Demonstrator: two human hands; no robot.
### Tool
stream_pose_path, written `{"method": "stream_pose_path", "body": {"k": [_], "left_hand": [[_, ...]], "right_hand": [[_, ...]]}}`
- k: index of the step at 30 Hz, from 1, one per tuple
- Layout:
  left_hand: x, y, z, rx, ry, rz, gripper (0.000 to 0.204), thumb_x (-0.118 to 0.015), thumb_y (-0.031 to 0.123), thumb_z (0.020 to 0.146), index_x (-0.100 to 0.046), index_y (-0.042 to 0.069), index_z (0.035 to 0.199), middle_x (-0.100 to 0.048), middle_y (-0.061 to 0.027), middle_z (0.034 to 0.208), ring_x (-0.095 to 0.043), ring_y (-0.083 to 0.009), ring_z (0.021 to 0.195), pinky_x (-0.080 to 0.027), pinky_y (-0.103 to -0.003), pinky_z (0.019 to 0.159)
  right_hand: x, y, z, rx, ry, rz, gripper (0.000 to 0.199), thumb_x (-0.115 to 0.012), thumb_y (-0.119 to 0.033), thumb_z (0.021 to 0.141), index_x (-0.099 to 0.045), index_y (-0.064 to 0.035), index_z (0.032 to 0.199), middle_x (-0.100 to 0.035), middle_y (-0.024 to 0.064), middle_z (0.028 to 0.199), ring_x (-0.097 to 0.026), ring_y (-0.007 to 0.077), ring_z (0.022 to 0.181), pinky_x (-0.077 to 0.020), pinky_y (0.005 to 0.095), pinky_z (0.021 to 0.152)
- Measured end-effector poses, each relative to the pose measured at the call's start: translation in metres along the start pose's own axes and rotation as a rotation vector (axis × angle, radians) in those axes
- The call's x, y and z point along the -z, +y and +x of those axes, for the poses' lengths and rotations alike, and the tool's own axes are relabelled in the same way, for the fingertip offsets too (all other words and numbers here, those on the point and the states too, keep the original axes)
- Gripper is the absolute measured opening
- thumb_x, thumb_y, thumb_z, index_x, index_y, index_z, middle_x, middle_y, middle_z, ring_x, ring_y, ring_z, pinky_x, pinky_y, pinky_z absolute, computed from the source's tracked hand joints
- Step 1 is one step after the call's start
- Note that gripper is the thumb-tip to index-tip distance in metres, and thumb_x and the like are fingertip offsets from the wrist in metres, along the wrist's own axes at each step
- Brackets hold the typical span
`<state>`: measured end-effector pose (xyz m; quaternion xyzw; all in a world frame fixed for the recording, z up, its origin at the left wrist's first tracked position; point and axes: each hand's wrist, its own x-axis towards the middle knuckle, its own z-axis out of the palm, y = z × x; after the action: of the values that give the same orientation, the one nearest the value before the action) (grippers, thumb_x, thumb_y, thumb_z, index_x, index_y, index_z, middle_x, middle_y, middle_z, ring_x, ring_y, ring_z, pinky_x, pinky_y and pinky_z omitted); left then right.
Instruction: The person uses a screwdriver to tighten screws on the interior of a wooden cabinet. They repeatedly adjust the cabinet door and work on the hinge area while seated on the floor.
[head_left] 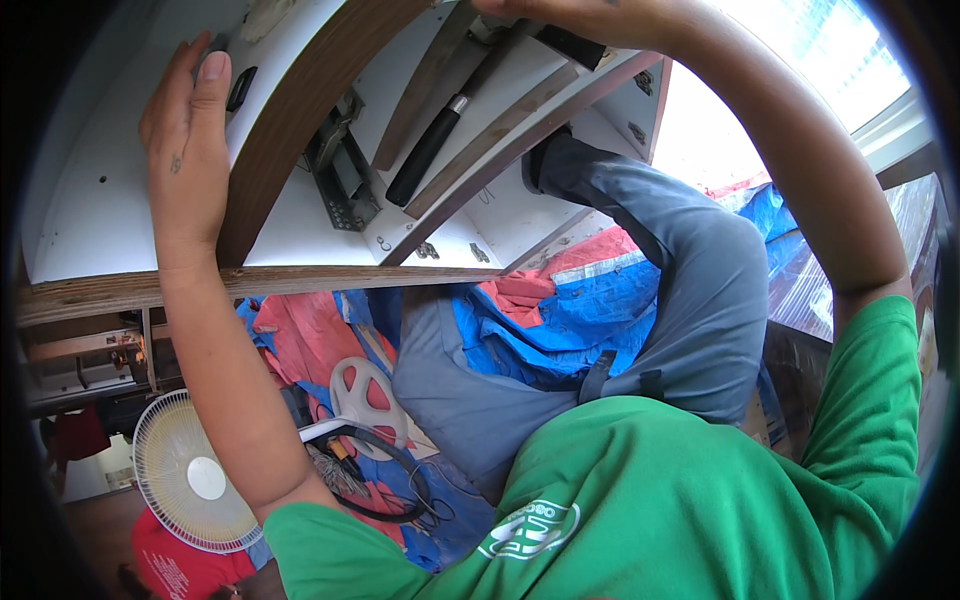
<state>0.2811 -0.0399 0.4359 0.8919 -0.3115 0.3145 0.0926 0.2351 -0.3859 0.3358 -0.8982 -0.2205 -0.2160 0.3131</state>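
Observation:
My left hand (190, 150) lies along a white cabinet panel beside its brown wooden edge (262, 190), with fingers stretched out. A small black piece (240, 88) sits on the panel next to my thumb. At the upper edge of the view, my right hand (600, 18) reaches over the cabinet; its fingers are mostly cut off, so its grip is hidden. Below it, a long tool with a black handle (428, 150) and metal collar rests in the cabinet, its far end near my right hand. A black object (572, 46) lies just under that hand.
Metal drawer hardware (342, 165) and hinges (427, 250) are in the cabinet. My grey-trousered leg bends beneath its right part. Blue and red tarpaulin (560, 320) covers the floor. A white fan (205, 478), cables (415, 490) and a pale wheel-like part (368, 400) stand at left.

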Motion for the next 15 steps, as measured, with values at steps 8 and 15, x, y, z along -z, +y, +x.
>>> {"method": "stream_pose_path", "body": {"k": [8,15], "left_hand": [[0.0001,-0.0023,0.0017,0.000,-0.007,-0.026,0.070,-0.046,0.063,0.103,-0.057,0.008,0.145,-0.051,-0.0179,0.153,-0.036,-0.0362,0.147,-0.028,-0.045,0.122],[0.0012,0.0011,-0.0005,0.021,-0.023,-0.013,0.072,-0.046,0.065,0.103,-0.057,0.008,0.146,-0.048,-0.0191,0.154,-0.036,-0.0365,0.147,-0.028,-0.045,0.122]], "right_hand": [[-0.0038,-0.0014,0.0013,0.076,0.048,0.055,0.058,-0.063,-0.057,0.097,-0.079,-0.0028,0.084,-0.071,0.0133,0.069,-0.071,0.0278,0.066,-0.0561,0.0408,0.065],[-0.0019,-0.0032,0.0027,0.042,-0.014,-0.111,0.057,-0.063,-0.055,0.098,-0.078,-0.0028,0.082,-0.070,0.0137,0.066,-0.071,0.0290,0.064,-0.0558,0.0413,0.063]]}}
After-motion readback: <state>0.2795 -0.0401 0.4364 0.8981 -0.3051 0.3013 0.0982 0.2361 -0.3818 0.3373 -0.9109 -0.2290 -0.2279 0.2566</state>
